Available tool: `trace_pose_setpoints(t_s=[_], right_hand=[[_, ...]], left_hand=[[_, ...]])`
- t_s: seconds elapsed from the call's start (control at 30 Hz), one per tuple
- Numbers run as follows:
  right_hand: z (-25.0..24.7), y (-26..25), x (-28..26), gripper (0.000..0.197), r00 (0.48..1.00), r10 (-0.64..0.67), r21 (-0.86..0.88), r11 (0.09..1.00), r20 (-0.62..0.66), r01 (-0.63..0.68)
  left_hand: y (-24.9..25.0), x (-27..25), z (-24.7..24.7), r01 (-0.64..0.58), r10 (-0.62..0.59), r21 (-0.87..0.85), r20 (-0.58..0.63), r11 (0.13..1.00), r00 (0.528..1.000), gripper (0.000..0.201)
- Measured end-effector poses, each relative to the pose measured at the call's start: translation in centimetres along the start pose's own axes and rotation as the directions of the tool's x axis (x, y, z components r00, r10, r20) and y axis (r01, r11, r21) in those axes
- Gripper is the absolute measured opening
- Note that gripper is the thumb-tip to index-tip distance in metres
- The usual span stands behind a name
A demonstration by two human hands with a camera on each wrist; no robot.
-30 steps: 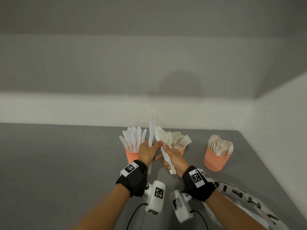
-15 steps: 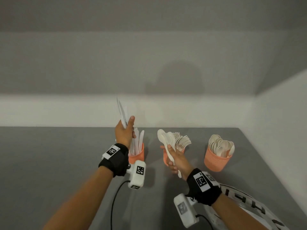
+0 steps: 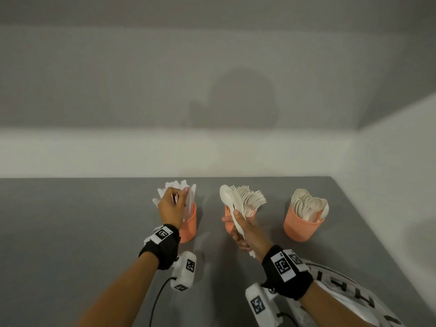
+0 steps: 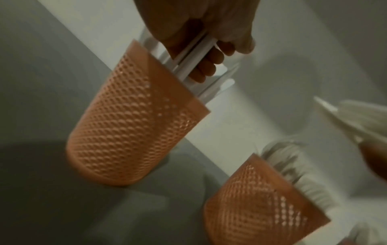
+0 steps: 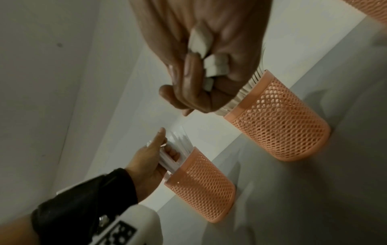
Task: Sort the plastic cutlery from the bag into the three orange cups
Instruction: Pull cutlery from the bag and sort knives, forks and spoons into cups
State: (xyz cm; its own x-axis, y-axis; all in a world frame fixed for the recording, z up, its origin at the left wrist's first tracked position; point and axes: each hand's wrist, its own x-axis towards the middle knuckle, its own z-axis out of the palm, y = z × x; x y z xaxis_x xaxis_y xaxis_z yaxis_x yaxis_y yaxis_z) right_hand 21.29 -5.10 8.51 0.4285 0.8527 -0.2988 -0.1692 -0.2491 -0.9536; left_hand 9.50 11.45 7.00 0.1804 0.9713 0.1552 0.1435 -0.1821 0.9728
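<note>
Three orange mesh cups stand in a row on the grey table. The left cup (image 3: 190, 223) holds white knives, the middle cup (image 3: 228, 224) forks, the right cup (image 3: 299, 228) spoons. My left hand (image 3: 175, 204) grips a few white knives (image 4: 194, 56) whose lower ends are inside the left cup (image 4: 134, 124). In front of the middle cup (image 5: 278, 122), my right hand (image 3: 244, 232) holds a bunch of white spoons (image 3: 227, 197) by their handles (image 5: 215, 66), bowls pointing up.
The white plastic bag (image 3: 342, 289) with black lettering lies at the near right, under my right forearm. White walls close the table at the back and right. Bare grey table stretches to the left.
My left hand took knives from the bunch, swung up and left, then came down with them into the left cup. The right hand kept the spoons and barely moved.
</note>
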Motion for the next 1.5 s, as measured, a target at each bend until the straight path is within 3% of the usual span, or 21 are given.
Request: trace_pose_setpoints(t_s=[0.1,0.17,0.27,0.37,0.43,0.53,0.6,0.67,0.77,0.93,1.03,1.17,1.3,1.5], right_hand=[[0.0,-0.1,0.0,0.043,1.000,-0.007,-0.017,1.000,0.008,0.008],[0.0,-0.2,-0.1,0.040,1.000,-0.012,-0.026,1.000,0.009,0.013],[0.1,-0.3,-0.2,0.033,1.000,-0.028,-0.042,0.999,0.007,0.028],[0.2,-0.2,-0.5,0.031,0.999,-0.038,-0.048,0.998,0.015,0.039],[0.1,-0.2,-0.7,0.033,0.999,-0.039,-0.024,0.999,0.026,0.040],[0.1,-0.2,-0.7,0.033,0.998,-0.041,0.042,0.998,0.037,0.040],[0.2,-0.3,-0.7,0.032,0.999,-0.036,0.099,0.995,0.029,0.033],[0.3,-0.5,-0.7,0.034,0.999,-0.031,0.163,0.986,0.024,0.027],[0.7,-0.4,-0.7,0.037,0.999,-0.041,0.164,0.986,-0.012,0.042],[1.4,-0.2,-1.5,0.036,0.989,-0.123,0.010,0.992,-0.078,0.124],[1.3,0.2,-2.2,0.035,0.985,-0.118,-0.002,0.993,-0.124,0.119],[0.6,0.9,-2.8,0.037,0.981,-0.082,0.067,0.993,-0.174,0.095],[0.0,1.1,-3.5,0.026,0.964,-0.139,0.005,0.990,-0.228,0.144],[-0.5,0.9,-4.7,0.019,0.952,-0.163,-0.023,0.986,-0.259,0.163]], left_hand=[[-0.2,-0.6,0.0,-0.075,0.074,0.086,0.014,0.993,0.997,0.011],[0.2,-0.7,-0.1,-0.163,0.160,0.154,0.033,0.974,0.987,0.015],[0.2,-0.4,-0.3,-0.361,0.339,0.386,0.126,0.849,0.932,0.021],[-0.2,-0.7,-0.7,-0.408,0.320,0.530,0.254,0.744,0.913,0.045],[0.4,-0.9,-0.9,-0.428,0.320,0.593,0.284,0.682,0.904,0.047],[2.3,-1.7,-1.0,-0.557,0.500,0.556,0.269,0.617,0.823,0.037],[4.2,-3.2,-0.7,-0.583,0.534,0.402,0.238,0.706,0.811,0.030],[5.5,-4.9,0.0,-0.488,0.434,0.242,0.245,0.839,0.867,0.018],[6.1,-7.0,1.6,-0.269,0.227,0.097,0.313,0.958,0.922,0.011],[6.5,-8.5,3.3,-0.065,0.039,0.057,0.369,0.996,0.929,0.010],[6.6,-8.9,3.6,0.063,-0.062,0.011,0.416,0.998,0.907,0.007],[7.1,-9.9,3.4,0.316,-0.210,-0.121,0.524,0.941,0.825,0.011],[7.6,-10.9,3.7,0.527,-0.278,-0.307,0.587,0.793,0.760,0.021],[9.2,-10.9,4.3,0.608,-0.378,-0.479,0.494,0.633,0.783,0.025]])
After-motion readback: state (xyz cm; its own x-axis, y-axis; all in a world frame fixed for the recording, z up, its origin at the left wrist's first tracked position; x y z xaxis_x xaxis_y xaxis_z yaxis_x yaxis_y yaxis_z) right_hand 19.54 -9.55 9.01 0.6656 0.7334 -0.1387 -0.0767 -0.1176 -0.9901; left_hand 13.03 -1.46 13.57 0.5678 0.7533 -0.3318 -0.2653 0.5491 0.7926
